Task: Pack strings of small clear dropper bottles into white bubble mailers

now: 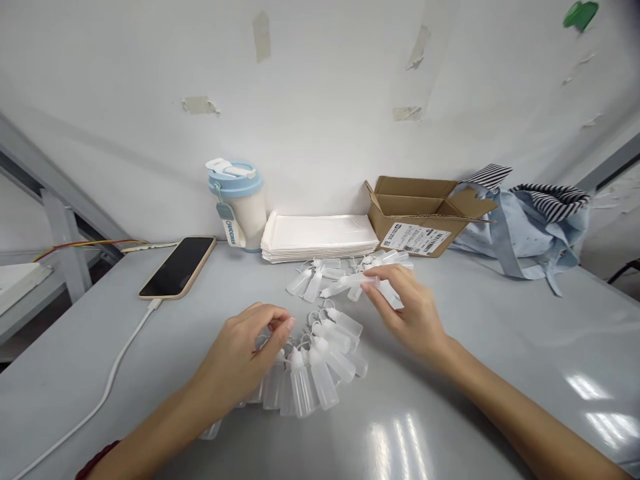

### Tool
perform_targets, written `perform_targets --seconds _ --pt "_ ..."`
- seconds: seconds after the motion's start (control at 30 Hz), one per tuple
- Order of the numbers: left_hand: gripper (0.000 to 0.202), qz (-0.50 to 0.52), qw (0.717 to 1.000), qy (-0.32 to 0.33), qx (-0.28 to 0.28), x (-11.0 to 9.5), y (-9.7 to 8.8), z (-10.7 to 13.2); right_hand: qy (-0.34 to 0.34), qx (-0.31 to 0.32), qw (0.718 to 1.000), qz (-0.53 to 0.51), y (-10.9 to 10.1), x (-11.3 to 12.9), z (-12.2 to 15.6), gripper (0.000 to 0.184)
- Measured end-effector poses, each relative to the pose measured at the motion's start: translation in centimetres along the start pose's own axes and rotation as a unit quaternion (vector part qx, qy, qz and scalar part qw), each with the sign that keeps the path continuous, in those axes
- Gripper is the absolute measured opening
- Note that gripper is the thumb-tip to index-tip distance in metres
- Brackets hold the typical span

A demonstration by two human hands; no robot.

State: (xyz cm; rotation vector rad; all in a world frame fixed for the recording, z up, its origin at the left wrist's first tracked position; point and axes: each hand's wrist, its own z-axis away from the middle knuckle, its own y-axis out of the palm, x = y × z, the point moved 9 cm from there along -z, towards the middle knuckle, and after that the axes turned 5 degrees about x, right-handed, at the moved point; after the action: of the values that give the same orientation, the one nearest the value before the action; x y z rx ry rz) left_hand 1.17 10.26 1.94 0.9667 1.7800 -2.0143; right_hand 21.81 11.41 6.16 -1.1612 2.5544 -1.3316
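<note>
White wall (325,147) bearing four patches of tape (261,37) rises behind a glossy grey table (480,333). Above it, near the middle, the right hand (413,313) pinches one small translucent bottle (350,283) between thumb and index finger at its base end; its long axis runs nearly level across the view, the narrow tip pointing left and slightly toward the wearer. On the table in front lies a fan of similar bottles (303,383), more than eight but overlapping too much to count exactly, most with caps toward the far left and bases toward the wearer or to the right. Over its left side is the left hand (245,353), thumb and index finger curled close together; whether they grip anything, I cannot tell. Behind the held bottle lies a smaller group of bottles (313,283), several, partly hidden by the right hand. Along the wall stand one lidded cup (253,217), one stack of white packets (323,233), one open cardboard box (443,247) and one pale blue bag (525,230); one phone (177,267) with one white cable (119,363) lies at the left.
</note>
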Motion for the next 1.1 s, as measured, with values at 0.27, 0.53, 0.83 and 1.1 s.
perform_targets --seconds 0.27,0.53,0.83,1.1 --pt "0.035 0.004 1.0 0.007 -0.024 0.2 -0.1 0.1 0.007 0.07 0.983 -0.169 0.5 2.1 0.2 0.015" --pt "0.027 0.01 0.999 0.032 -0.012 -0.1 0.2 0.0 0.043 0.113 0.963 -0.242 1.2 1.9 0.6 0.016" --pt "0.02 -0.015 0.996 0.083 -0.04 -1.3 -0.2 0.6 0.007 0.09 0.973 -0.211 0.9 2.5 0.4 0.016" --pt "0.02 -0.064 0.986 0.148 -0.032 -2.6 0.2 0.9 -0.027 0.084 0.973 -0.215 1.0 2.9 0.5 0.021"
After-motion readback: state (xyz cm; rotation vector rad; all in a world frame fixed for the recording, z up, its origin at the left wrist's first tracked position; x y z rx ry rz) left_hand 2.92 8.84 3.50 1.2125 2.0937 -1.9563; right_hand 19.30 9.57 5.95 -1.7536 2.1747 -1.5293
